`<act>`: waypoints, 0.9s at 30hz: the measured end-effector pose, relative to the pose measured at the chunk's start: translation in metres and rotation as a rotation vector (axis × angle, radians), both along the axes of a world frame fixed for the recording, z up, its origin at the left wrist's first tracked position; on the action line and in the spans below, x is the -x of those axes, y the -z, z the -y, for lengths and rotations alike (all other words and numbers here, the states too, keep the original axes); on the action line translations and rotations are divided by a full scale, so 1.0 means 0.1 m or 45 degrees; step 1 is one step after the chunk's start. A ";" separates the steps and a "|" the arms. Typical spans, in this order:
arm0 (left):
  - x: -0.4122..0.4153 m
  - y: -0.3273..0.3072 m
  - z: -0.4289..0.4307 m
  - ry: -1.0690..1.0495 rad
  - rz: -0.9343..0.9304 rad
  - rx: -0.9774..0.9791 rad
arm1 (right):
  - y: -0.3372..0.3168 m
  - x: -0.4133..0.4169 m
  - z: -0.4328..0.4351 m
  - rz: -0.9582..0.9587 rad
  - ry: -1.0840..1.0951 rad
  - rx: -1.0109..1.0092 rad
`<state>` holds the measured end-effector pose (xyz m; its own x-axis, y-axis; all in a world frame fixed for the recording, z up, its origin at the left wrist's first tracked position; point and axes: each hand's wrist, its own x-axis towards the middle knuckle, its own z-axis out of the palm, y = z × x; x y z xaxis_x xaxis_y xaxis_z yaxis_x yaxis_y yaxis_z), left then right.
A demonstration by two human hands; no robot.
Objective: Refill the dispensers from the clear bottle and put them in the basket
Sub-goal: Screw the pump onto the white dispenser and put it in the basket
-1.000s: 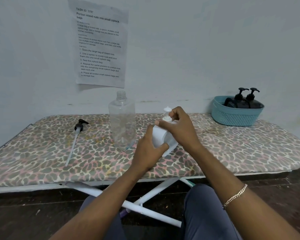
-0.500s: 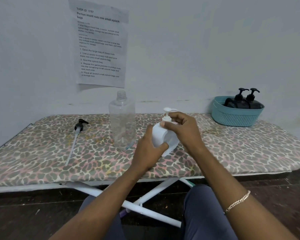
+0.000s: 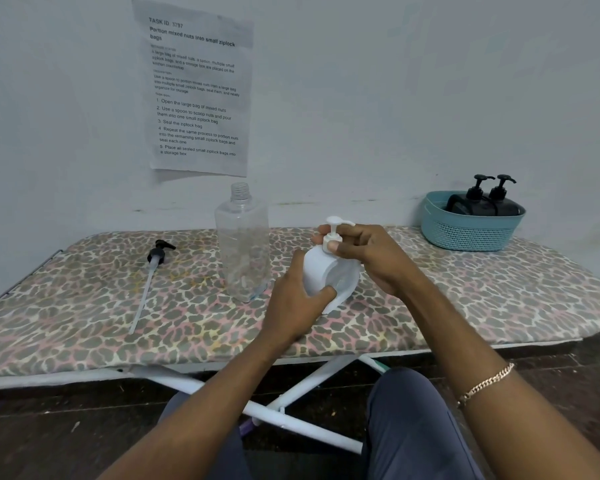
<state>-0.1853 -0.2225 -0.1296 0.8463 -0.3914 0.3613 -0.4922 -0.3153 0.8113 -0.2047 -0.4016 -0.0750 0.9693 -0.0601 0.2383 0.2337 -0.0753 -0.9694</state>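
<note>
- Roughly at the centre, one white dispenser [image 3: 328, 275] is between the two hands, a little tilted, with its pump head pointing up.
- The left hand [image 3: 293, 310] grips the round body from the 7 o'clock side, fingers curled round it and the thumb lying on its front.
- The right hand [image 3: 368, 258] comes from 3 o'clock and pinches the neck under the pump head, with the thumb in front and the other fingers behind.
- Whether the lower edge of the white dispenser touches the surface [image 3: 84, 323] or hangs just above it, I cannot tell.
- One clear bottle [image 3: 245, 247] stands upright on the surface at 10 o'clock from the white dispenser, near it but apart. Its mouth has no cap.
- One black pump [image 3: 155, 268] with a long thin tube lies flat on the surface at 9 o'clock, well apart from the clear bottle.
- One teal basket [image 3: 471, 230] stands at 2 o'clock, near the far right end of the surface, against the wall.
- Two black dispensers [image 3: 459, 206] sit inside the basket, side by side and touching, both pump heads turned to the right. So there are three dispensers in all: one white, two black.
- One printed sheet of paper [image 3: 198, 91] hangs on the wall at 12 o'clock, above the clear bottle.
- One chain bracelet [image 3: 485, 382] is on the right wrist.
</note>
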 end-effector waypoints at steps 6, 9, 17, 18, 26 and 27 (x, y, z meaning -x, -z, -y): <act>0.01 -0.01 -0.01 -0.006 -0.001 -0.014 | 0.06 0.00 -0.13 0.066 0.222 -0.068; 0.02 -0.01 -0.01 -0.009 0.010 -0.021 | 0.07 0.04 -0.21 0.060 0.326 -0.125; 0.01 0.02 0.01 -0.010 0.001 0.009 | 0.15 0.05 -0.53 0.126 0.801 -0.053; 0.01 0.02 0.02 -0.013 -0.001 0.019 | 0.15 0.05 -0.58 0.145 0.867 -0.041; -0.02 0.03 0.01 -0.057 0.014 0.059 | 0.22 -0.07 -0.93 0.251 1.147 0.052; -0.02 0.02 0.00 -0.058 0.009 0.068 | 0.24 -0.08 -0.93 0.245 1.135 0.066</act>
<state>-0.1837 -0.2230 -0.1318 0.8601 -0.3329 0.3865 -0.4841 -0.2939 0.8242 -0.1964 -0.3086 -0.0988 0.5124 -0.7523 0.4142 0.2249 -0.3479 -0.9101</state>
